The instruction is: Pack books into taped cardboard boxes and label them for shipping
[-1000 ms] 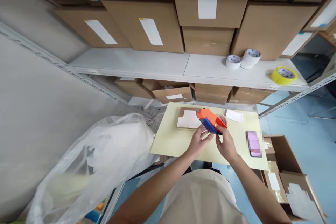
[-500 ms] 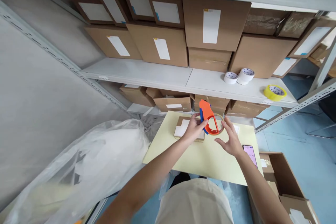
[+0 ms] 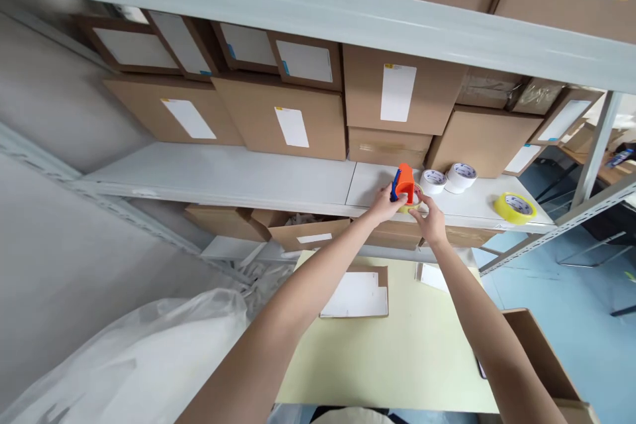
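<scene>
An orange and blue tape dispenser (image 3: 405, 180) with a yellowish tape roll in it is at the front of the grey shelf (image 3: 278, 175). My left hand (image 3: 383, 205) grips its left side, fingers closed around the blue edge. On the other side, my right hand (image 3: 430, 217) has thumb and fingers closed on the tape roll side of the dispenser. Just right of it stand two white tape rolls (image 3: 462, 177), and farther right lies a yellow tape roll (image 3: 515, 207). Below, on the pale yellow table (image 3: 387, 358), rests a flat cardboard box (image 3: 358, 291) with a white label.
Labelled cardboard boxes (image 3: 283, 116) fill the back of the shelf. An upper shelf beam (image 3: 318, 3) crosses overhead. White plastic sheeting (image 3: 149, 351) bulges at the left. An open carton (image 3: 539, 351) stands right of the table, with a phone partly hidden by my right forearm.
Both hands have moved up and forward with the tape dispenser, from above the table to the shelf. My right hand has closed in on it. The view has tilted upward.
</scene>
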A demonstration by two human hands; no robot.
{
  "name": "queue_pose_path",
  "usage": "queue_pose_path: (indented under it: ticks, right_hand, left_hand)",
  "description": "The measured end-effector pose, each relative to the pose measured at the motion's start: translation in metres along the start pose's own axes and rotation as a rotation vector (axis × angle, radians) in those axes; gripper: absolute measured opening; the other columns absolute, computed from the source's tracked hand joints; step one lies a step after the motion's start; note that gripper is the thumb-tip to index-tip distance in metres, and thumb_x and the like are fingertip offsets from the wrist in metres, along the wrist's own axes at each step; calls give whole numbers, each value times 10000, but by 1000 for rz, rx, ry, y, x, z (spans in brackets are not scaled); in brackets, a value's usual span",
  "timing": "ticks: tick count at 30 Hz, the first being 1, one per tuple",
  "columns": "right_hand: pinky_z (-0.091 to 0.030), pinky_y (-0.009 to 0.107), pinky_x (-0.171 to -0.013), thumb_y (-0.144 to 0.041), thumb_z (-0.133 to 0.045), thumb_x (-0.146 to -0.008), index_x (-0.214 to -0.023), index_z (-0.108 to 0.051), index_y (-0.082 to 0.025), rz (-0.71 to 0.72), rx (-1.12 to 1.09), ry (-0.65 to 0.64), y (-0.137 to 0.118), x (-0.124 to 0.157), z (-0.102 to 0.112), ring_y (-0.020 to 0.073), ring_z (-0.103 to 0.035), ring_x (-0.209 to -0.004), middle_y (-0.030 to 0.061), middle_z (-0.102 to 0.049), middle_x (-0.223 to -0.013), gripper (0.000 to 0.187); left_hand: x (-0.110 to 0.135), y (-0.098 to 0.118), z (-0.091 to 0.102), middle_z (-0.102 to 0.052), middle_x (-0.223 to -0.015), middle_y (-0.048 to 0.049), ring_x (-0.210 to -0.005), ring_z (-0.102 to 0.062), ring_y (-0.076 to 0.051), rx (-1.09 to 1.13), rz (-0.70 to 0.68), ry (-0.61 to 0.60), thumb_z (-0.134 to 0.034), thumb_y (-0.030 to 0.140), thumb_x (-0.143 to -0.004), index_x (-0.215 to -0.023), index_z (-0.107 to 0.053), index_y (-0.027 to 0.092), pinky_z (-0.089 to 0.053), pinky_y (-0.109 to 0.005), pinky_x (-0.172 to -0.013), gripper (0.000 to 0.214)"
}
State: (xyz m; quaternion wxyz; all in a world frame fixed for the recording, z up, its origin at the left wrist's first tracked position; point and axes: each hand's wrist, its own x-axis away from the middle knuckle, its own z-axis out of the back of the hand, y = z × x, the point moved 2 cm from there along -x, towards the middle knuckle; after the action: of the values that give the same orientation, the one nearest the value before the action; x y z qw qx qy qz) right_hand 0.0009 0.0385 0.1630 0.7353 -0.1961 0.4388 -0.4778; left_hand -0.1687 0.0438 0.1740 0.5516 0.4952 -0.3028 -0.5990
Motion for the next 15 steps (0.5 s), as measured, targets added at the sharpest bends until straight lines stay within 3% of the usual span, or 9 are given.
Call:
queue_pose_path:
  ticks: [5,10,13,15]
  right_hand:
    - [-483,486,-981,-358,-630,-811,-1306,-543,-215,-108,92,-52,21,-17,-14,295,-638,-1146,123,-683,-1245,522]
    - [-479,502,-987,-327,-586,-816,-1398,-432,-170,-34,175,-72,28,-21,-21,307,-608,-1188,168,-630,-1306,622]
    - [-406,544,-1068,-381,-560,-847,-1463,-332,-146,24,187,25,24,-9,-17,324,-459,-1357,204,-501,-1439,698]
    - [-333,553,-1130,-417,-539,-872,-1486,-289,-142,55,204,136,26,17,-12,317,-328,-1444,209,-386,-1523,717]
  left_hand:
    - [-22,-19,-10,-667,-973,-93,-1087,-576,-278,-26,20,-21,-665,309,-804,-1176,-634,187,-448,-461,-1001,393]
    - [-26,-24,-15,-640,-1140,-150,-1097,-606,-274,-38,14,-62,-664,312,-806,-1190,-610,151,-471,-447,-991,420]
    - [-6,-26,-2,-591,-1278,-170,-1158,-588,-273,-6,-23,-36,-654,336,-812,-1311,-522,156,-483,-435,-986,547]
    - [29,-36,19,-560,-1338,-156,-1197,-571,-256,15,-100,7,-620,364,-837,-1348,-485,184,-484,-418,-996,559]
